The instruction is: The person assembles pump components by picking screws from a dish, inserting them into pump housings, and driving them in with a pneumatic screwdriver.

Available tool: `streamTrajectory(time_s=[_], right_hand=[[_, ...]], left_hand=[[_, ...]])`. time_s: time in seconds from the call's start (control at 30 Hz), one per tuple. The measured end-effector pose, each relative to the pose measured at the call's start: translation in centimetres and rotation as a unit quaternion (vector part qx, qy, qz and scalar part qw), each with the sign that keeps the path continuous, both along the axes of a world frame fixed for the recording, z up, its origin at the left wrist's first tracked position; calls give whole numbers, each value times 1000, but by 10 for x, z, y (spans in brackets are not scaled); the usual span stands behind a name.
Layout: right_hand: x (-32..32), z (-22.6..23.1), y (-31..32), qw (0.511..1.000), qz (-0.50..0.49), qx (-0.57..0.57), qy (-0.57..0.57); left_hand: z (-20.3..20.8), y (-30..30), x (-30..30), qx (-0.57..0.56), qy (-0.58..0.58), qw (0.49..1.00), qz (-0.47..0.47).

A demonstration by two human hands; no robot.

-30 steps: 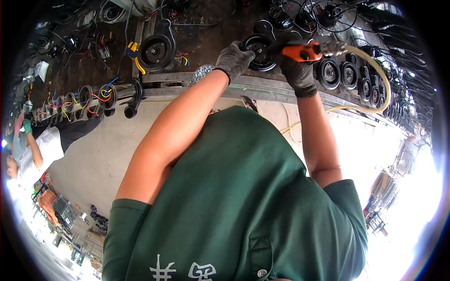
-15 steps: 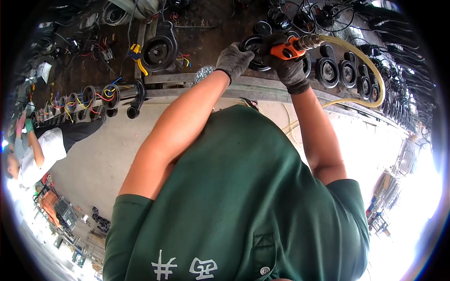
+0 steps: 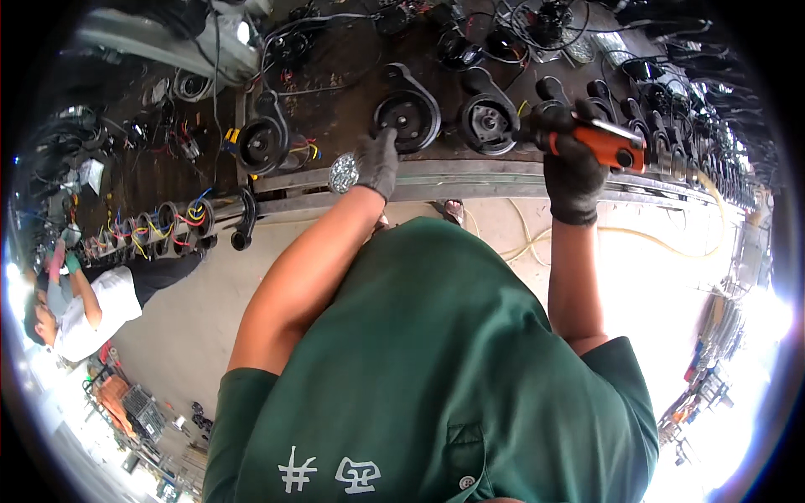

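My left hand [image 3: 379, 163], in a dark grey glove, is at the near left edge of a black round housing [image 3: 411, 113] with a short arm at its far side. Its fingers close on the rim, slightly blurred. In my right hand [image 3: 577, 172], gloved the same way, is an orange air screwdriver [image 3: 597, 147], held above the bench edge with its hose end to the right. A second black housing [image 3: 488, 124] lies between my hands, its round inner part showing. Beside my left wrist stands a dish of small metal screws [image 3: 344, 173].
Another housing [image 3: 262, 144] lies to the left, with yellow-handled pliers [image 3: 231, 140] beside it. More housings line the bench on the right. Wired housings [image 3: 172, 225] stand in a row at left, where a co-worker [image 3: 101, 306] handles parts. A yellowish hose [image 3: 662, 241] trails below the bench.
The screwdriver has moved right in my right hand, away from the housings, uncovering one. My left hand and its housing now appear farther left; the whole view has shifted too.
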State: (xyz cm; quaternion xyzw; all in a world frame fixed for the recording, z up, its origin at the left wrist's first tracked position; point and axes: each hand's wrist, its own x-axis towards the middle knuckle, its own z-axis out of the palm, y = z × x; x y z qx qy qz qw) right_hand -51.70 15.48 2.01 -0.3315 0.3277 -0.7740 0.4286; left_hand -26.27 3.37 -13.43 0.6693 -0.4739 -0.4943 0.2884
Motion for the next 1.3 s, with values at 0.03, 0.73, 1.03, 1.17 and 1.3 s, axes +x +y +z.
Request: streamTrajectory(time_s=[0.03,0.73,1.03,1.17,1.3], right_hand=[[-16,-12,12,1000,3,-11,7],[-133,-61,151,977,-114,133,-124],[-156,-74,143,980,-66,137,-132],[-159,-72,136,979,-17,151,-138],[-163,-67,138,980,-16,156,-126]], left_hand=[[-28,-1,1,-2,36,999,36],[-30,14,59,-74,-147,986,-1],[-48,63,39,-44,-405,886,-223],[-99,65,42,-130,-408,862,-272],[-72,79,-13,-188,-340,867,-313]])
